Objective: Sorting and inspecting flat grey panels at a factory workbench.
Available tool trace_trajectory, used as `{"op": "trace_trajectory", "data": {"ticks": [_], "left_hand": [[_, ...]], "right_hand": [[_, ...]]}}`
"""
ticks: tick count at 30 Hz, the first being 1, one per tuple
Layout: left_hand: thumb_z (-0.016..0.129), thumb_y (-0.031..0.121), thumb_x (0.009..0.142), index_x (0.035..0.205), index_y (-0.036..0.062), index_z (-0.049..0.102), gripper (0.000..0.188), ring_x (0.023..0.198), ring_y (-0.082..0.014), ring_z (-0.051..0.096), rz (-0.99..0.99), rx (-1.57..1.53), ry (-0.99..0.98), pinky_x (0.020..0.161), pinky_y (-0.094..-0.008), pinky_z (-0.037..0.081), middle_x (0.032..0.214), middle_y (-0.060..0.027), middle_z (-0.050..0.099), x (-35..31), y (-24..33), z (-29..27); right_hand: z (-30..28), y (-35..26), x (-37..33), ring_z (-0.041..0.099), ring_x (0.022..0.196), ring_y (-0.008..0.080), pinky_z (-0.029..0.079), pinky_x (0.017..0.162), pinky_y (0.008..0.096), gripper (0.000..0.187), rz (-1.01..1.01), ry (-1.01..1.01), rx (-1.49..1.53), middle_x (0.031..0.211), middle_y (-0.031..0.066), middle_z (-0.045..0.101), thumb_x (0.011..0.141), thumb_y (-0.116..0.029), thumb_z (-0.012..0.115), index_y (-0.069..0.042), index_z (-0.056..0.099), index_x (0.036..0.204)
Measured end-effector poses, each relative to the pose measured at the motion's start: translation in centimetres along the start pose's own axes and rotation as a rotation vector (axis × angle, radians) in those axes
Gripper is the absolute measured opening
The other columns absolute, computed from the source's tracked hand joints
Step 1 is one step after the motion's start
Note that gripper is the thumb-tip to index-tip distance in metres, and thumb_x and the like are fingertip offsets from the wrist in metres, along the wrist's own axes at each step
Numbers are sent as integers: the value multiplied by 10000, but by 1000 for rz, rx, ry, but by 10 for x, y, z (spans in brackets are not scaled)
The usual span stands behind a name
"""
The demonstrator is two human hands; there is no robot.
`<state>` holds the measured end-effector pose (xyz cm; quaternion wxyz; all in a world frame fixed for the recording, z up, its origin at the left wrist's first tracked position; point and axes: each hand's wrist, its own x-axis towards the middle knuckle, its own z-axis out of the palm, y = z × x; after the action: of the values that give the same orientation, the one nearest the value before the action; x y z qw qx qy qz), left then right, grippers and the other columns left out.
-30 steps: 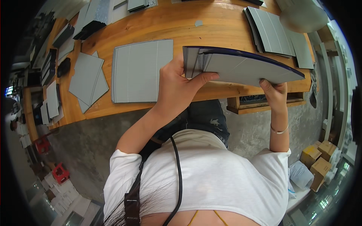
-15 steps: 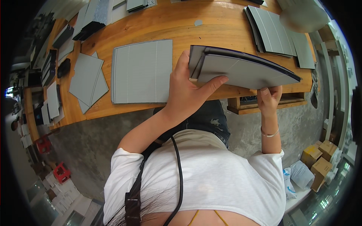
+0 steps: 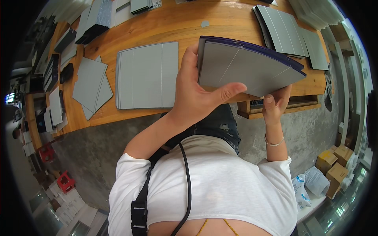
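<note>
Both hands hold a stack of grey sheets, tilted up above the table's front edge. White lines cross the sheet facing me, and the upper edges look dark purple. My left hand grips the left end, fingers behind and the thumb stretched along the front near the lower edge. At the lower right corner, my right hand supports the stack with its fingers behind it and its thumb in front. Left of the held stack, a flat pile of similar grey sheets lies on the wooden table.
Loose grey sheets lie fanned at the left, with a black object beside them. Another stack of lined grey sheets stands at the far right, near clear-looking stacked sheets. Under the table edge is an open drawer.
The held stack has tipped more upright, and its sheets sit more evenly together. My left thumb has moved slightly right, and my right hand has shifted left. A blurred round shape at upper right is gone.
</note>
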<state>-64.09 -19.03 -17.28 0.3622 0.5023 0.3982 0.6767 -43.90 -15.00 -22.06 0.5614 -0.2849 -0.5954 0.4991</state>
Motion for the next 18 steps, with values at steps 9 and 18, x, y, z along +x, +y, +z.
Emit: {"op": "trace_trajectory", "data": {"ticks": [9,18], "left_hand": [[789,118,719,992,49,518,391,855,-112,610,-52,-37,14,769,-250,492,880,-33,640,-1,3,-5],[778,80,719,1174,47,458,558,999,-137,551,-80,111,-139,886,-281,448,1050,-51,569,2,9,-17]], "right_hand": [[13,-4,3,458,1099,188,371,956,322,811,-53,104,12,1214,94,451,704,-234,802,-13,314,1312],[6,-3,2,586,889,153,454,842,276,348,-12,147,-186,970,78,630,725,37,723,15,573,1039]]}}
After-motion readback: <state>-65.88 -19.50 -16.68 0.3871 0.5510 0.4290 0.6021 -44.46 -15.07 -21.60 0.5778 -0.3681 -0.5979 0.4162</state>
